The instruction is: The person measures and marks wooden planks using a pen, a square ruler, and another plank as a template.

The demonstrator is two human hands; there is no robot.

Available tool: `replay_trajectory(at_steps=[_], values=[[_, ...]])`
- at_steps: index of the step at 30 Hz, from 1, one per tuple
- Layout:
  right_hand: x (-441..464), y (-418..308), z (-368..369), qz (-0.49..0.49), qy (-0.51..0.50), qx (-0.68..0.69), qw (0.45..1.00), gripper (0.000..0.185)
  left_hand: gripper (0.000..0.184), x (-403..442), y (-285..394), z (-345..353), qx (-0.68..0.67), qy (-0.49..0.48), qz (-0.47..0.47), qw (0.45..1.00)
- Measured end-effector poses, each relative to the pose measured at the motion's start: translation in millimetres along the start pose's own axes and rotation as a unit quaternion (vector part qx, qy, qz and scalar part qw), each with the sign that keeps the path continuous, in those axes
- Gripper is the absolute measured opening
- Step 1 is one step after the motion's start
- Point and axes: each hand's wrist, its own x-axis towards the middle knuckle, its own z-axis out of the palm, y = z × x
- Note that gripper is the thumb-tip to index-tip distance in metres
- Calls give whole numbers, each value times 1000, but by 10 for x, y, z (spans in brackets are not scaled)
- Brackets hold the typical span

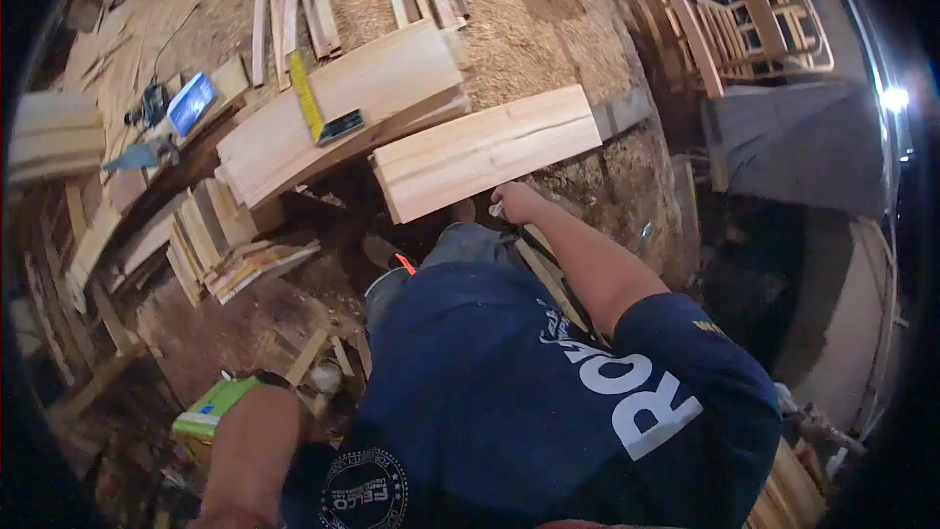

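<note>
Centrally, the right hand [517,204] grips one small pale object [497,209] beside one broad plank [490,152]; left hand's grip: cannot tell

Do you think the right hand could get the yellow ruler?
Probably yes. The yellow ruler lies on top of a wide board, with nothing over it. The right hand would just have to stretch across the nearer board.

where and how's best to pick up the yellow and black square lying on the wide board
Probably by the black stock, fingers and thumb pinching its long sides, coming down from above on the person's side. The square lies flat near the wide board's near edge, with that short, blocky stock closest to the person, while the long yellow blade points away and looks flatter, so harder to pinch.
</note>
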Motion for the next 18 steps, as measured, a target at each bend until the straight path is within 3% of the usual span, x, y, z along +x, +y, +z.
replay_trajectory(at_steps=[6, 9, 10, 11, 13, 18], values=[[-272, 1099, -134, 1, 128, 56, 990, 37, 14, 17, -292, 1666, -12, -43, 121, 992], [-495, 1488, -308, 92, 98, 115, 984, 39, 13, 37, -309, 2148, 11, -39, 164, 986], [-552, 1662, -309, 75, 110, 100, 986, 37, 14, 56, -293, 2255, 10, -41, 172, 984], [-610, 1811, -296, 57, 121, 85, 987, 36, 15, 75, -277, 2355, -12, -61, 159, 985], [-667, 2076, -174, 115, 95, 134, 980, 31, 17, 103, -273, 2392, -133, -110, 71, 983], [-690, 2096, -38, 181, 18, 277, 944, 23, 25, 113, -309, 2480, -367, -146, -82, 915]])
